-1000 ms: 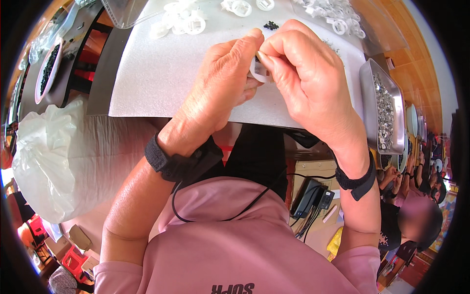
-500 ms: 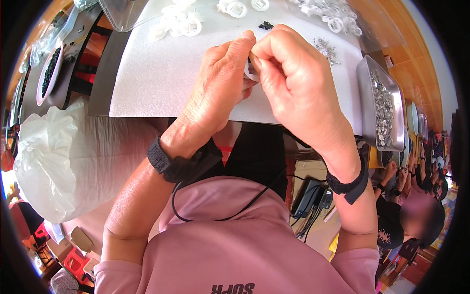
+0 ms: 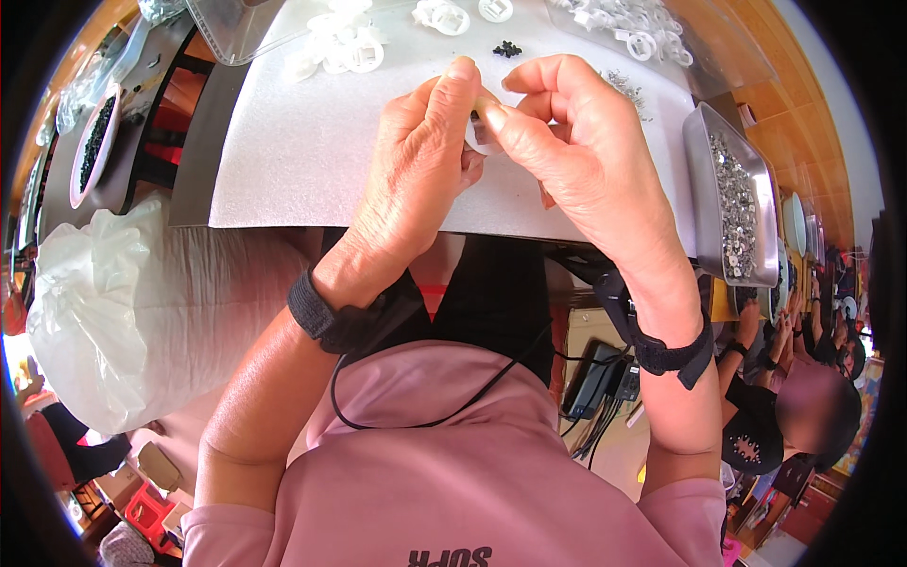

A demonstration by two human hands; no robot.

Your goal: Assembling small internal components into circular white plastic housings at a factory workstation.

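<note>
Over the near part of the white foam mat [image 3: 283, 180], my left hand [image 3: 411, 165] is closed around a small white round plastic part [image 3: 480, 140]. A dark spot shows at its upper edge; fingers cover most of the rest. My right hand [image 3: 590, 156] meets it from the other side. Its thumb presses at the part, while the index finger is bent and lifted away from the thumb. Just beyond the hands lies a little pile of black pieces [image 3: 507, 49]. Small metal pieces [image 3: 625, 93] are scattered behind my right hand.
White plastic parts lie in a heap [image 3: 340, 42] at far left and in a clear tray [image 3: 633, 28] at far right. A metal tray [image 3: 701, 189] of small metal pieces stands right. Left are a dish of black pieces [image 3: 94, 142] and a white bag [image 3: 142, 312]. Co-workers sit at right.
My right index finger has lifted away from the thumb, and the right hand has opened somewhat. The left hand keeps its hold, nearly in place.
</note>
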